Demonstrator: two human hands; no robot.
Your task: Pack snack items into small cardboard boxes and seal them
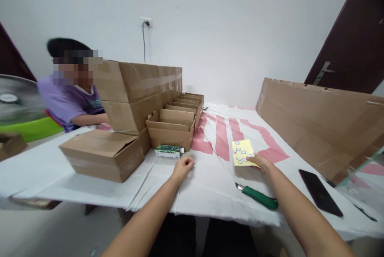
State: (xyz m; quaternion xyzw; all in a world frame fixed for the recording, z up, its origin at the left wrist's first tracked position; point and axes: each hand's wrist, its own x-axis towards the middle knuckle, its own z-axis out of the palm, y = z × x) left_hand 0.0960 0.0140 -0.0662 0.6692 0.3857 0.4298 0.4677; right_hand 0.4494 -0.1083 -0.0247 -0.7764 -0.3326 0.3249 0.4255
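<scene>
My right hand grips a yellow card or thin notepad by its lower right corner. Pale, block-like drawings cover its face; I cannot tell whether it has one sheet or several. My left hand rests on the white cloth with its fingers curled in, and nothing shows in them. Just beyond it lies a green-and-white carton on its side, its white cap pointing right. A green-handled utility knife lies in front of my right hand, its blade end toward the left.
Open cardboard boxes stand in a row behind the carton. Left of them are stacked closed boxes and a lower box. A dark phone lies at right, before a tall cardboard panel. A person sits at far left.
</scene>
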